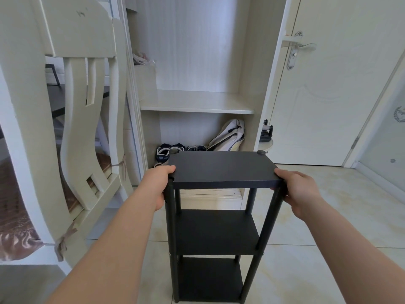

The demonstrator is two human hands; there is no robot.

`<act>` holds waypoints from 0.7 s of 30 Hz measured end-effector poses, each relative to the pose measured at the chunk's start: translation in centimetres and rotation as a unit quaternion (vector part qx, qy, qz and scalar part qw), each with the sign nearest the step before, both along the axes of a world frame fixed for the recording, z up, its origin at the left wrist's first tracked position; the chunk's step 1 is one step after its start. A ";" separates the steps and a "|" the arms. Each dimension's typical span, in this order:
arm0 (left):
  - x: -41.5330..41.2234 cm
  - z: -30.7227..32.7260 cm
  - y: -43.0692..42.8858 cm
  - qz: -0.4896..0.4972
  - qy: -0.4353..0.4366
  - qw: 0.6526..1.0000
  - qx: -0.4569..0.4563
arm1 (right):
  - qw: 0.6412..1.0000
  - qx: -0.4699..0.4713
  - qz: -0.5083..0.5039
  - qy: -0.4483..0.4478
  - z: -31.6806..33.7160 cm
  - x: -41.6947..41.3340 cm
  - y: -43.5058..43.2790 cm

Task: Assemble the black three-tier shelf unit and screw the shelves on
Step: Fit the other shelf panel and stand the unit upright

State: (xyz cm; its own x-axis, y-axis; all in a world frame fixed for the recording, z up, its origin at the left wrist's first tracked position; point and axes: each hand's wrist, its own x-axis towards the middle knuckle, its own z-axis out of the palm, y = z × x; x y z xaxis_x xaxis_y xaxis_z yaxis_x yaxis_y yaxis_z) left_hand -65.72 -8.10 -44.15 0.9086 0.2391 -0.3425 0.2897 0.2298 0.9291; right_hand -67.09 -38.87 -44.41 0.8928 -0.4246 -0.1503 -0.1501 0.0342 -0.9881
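Evidently late in the job, the head view shows the black shelf unit [215, 232] standing upright on the tiled floor [306, 238] at 6 o'clock, all three tiers on their posts. The left hand [161, 183] grips the top shelf [223, 168] at its 9 o'clock edge and the right hand [300, 189] at 3, fingers curled round board and post. Round fasteners [261, 152] sit at the far corners, at 11 and 1; the near left corner looks bare, so the next move likely calls for steadying the frame and screwing it down.
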 end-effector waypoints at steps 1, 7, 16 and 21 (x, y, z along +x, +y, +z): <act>0.0 0.0 0.0 -0.001 0.001 1.000 0.000 | 1.000 0.005 0.001 0.003 0.0 0.0 -0.1; -0.1 0.1 -0.1 -0.004 0.008 1.000 -0.003 | 1.000 0.017 0.002 0.017 0.2 -0.2 -0.2; -0.7 0.0 -0.1 -0.009 0.011 0.999 -0.034 | 0.999 0.004 0.040 0.033 0.3 -0.7 -0.4; -0.7 0.2 -0.3 -0.003 0.013 1.000 -0.027 | 0.999 -0.009 0.034 0.034 0.1 -0.4 -0.6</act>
State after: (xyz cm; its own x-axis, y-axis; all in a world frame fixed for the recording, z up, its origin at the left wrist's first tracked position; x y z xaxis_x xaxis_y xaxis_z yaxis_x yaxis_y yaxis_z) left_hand -66.46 -8.37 -43.95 0.9006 0.2149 -0.3779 0.3145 0.2779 0.9077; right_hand -67.49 -39.49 -44.30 0.9074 -0.3674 -0.2040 -0.2179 0.0035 -0.9760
